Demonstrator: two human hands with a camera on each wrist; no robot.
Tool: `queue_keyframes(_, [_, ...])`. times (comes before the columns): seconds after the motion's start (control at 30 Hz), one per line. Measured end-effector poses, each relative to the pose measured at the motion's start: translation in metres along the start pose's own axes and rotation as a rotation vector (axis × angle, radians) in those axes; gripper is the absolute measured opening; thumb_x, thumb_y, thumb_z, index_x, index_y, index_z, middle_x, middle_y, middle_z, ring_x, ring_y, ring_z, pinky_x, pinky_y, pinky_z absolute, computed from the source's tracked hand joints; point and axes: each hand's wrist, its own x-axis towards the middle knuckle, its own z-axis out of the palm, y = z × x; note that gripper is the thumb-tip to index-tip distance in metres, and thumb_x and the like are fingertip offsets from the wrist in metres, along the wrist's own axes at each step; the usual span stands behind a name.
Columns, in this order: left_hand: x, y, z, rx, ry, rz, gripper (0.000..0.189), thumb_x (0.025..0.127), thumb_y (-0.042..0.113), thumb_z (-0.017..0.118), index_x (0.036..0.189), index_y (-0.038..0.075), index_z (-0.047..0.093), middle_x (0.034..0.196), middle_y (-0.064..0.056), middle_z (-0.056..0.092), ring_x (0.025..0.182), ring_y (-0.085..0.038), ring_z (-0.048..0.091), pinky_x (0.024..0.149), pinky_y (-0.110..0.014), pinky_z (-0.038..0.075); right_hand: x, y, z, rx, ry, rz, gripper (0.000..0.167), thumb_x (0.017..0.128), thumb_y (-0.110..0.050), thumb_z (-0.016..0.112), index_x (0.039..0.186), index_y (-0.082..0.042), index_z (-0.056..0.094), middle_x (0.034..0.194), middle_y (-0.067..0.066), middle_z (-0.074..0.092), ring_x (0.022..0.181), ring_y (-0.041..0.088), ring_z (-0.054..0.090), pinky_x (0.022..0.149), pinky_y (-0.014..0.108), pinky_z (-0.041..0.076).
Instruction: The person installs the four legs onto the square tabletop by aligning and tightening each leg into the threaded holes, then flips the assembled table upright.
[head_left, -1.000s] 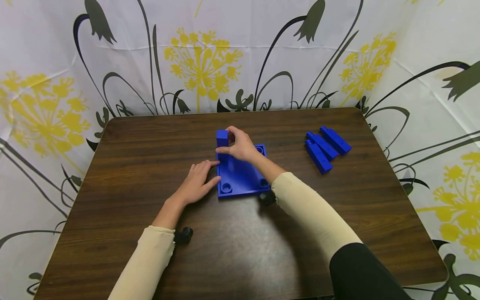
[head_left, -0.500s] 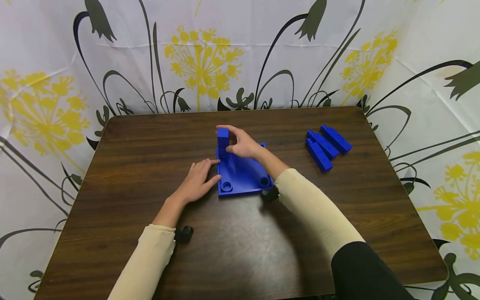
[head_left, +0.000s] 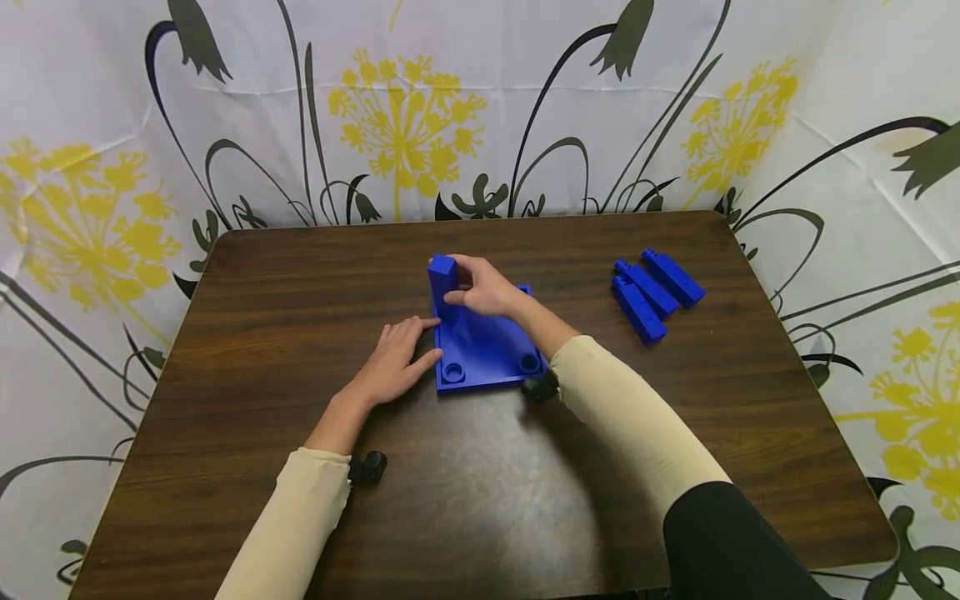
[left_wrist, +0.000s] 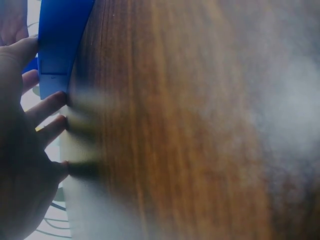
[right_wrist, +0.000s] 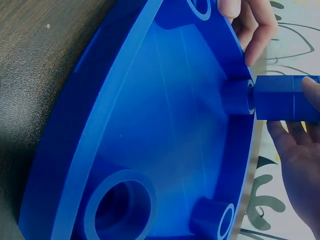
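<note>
Right hand point(head_left: 486, 288) pinches a near-upright blue leg point(head_left: 440, 281) at the blue base's point(head_left: 487, 360) far-left corner.
Since a moment ago the leg's top appears slightly turned, suggesting twisting at the socket point(right_wrist: 235, 97); the left hand point(head_left: 390, 367), uncurled, touches the base's left edge.

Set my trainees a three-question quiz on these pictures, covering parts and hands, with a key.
1. How many loose blue legs lie on the wooden table beside the blue panel?
2. The left hand touches: A, a loose leg; B, the panel; C, the right sleeve.
3. Look at the held leg in the right hand. True or false: it is at a near corner of the panel.
Key: 1. Three. 2. B. 3. False; it is at the far left corner.
</note>
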Motion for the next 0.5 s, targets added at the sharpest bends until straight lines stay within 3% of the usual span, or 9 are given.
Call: queue_keyframes(0.5, [0.0004, -0.0005, 0.0006, -0.007, -0.002, -0.007, 0.055, 0.101, 0.037, 0.054, 0.148, 0.014, 0.039, 0.15, -0.012, 0.04, 0.142, -0.033, 0.026, 0.111, -0.065, 0.005, -0.0017, -0.0036, 0.0046, -0.211, 0.106, 0.05, 0.063, 0.089, -0.016, 0.074, 0.144, -0.005, 0.044, 0.129, 0.013, 0.06, 0.123, 0.028, 0.054, 0.101, 0.042, 0.042])
